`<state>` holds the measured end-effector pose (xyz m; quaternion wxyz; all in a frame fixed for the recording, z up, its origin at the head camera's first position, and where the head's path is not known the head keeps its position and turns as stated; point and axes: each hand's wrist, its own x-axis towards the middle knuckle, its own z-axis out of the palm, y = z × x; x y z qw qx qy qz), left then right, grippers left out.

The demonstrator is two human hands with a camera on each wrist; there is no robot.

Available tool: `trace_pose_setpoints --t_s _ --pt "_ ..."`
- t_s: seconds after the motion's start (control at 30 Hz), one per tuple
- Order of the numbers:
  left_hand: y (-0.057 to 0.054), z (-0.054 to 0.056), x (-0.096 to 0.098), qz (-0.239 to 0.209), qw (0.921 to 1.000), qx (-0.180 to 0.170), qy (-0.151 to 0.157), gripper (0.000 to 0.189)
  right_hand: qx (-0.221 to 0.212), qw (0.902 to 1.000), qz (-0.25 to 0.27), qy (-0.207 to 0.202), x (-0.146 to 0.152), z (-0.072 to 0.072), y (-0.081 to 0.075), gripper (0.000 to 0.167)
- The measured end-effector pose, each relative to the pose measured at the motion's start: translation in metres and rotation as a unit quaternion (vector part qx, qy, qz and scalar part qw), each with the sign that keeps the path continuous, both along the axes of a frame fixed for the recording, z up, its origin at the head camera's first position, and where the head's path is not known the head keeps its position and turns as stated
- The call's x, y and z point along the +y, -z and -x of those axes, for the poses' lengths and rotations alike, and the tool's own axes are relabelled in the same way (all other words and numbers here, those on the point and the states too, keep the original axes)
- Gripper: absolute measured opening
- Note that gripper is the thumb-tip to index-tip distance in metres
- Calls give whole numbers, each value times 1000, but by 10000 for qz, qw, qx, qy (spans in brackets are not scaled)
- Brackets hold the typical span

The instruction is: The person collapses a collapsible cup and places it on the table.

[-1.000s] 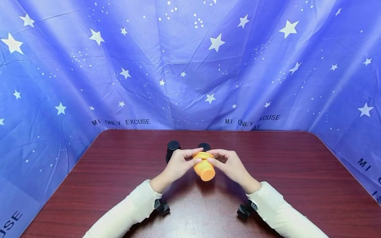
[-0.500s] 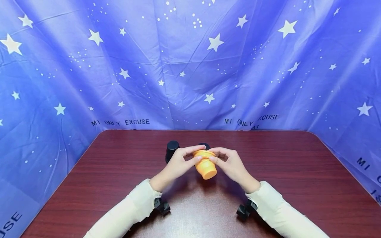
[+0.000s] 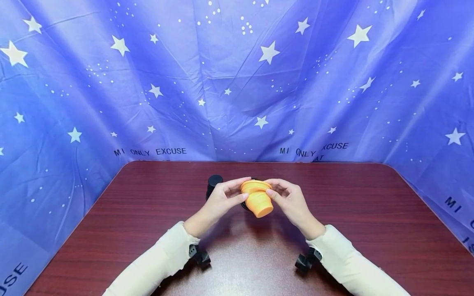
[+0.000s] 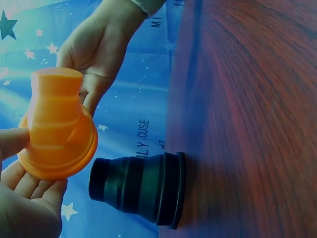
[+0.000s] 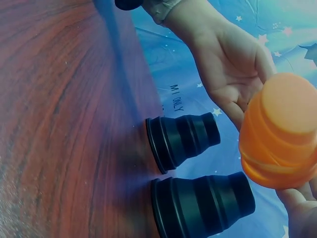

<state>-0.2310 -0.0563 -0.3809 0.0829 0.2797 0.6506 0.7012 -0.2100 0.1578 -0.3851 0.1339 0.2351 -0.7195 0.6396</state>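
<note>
As the head view has it, 1 orange cup (image 3: 259, 200) is held above the table (image 3: 370, 205) between 2 bare hands, touching each and well apart from the wood. Item is tapered and stepped, tilted, with the wide rim uppermost and the narrow closed end turned down towards the wearer; a slanting fold crosses its wall in the right wrist view. Left hand (image 3: 222, 199): clamped on the cup's left side, thumb against the near wall, fingers at the rim. Right hand (image 3: 290, 200): likewise clamped on the opposite side, thumb just below the rim. Black cup A (image 3: 214, 181): stepped, inverted on its wide rim, beyond the left hand and partly covered by it. Black cup B (image 5: 204, 204): same form and posture, near black cup A, mostly screened by the orange cup in the head view; its flank is plain in the right wrist view. Sleeves: 2, pale, 1 at the left (image 3: 155, 257) and 1 at the right (image 3: 344, 255). Wrist devices: 2, black, 1 beneath each cuff (image 3: 200, 256) (image 3: 308, 260). Table: dark red wood grain, rounded far corners, glossy highlight near the front. Backdrop (image 3: 237, 53): blue-violet cloth, creased, printed with white stars, dots and black lettering including "ONLY".
</note>
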Motion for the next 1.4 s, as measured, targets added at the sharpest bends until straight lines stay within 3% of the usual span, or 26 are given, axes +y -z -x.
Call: trace_pose_setpoints --t_s 0.17,0.4,0.6,0.87,1.07,1.3,1.4 --pt "1 1 -1 187 9992 53 -356 44 -83 9998 -17 -184 0 1 1 26" --pt "2 2 2 1015 9878 831 -833 41 -481 9979 -390 -201 -2 1 -2 27" --pt "0 0 8 1367 9842 888 -694 40 -446 9949 -861 -260 -4 0 -1 24" --pt "-2 0 8 1333 9854 835 -648 39 -365 9931 -1103 -160 -4 1 -3 21" --pt "-2 2 3 963 9904 858 -494 40 -255 9954 -919 -83 -3 2 -2 21" --pt "0 -1 -4 450 9988 157 -71 46 -194 9995 -244 76 1 0 -3 21" --pt "1 -2 -5 395 9991 86 120 47 -231 9997 13 36 1 -1 -3 22"
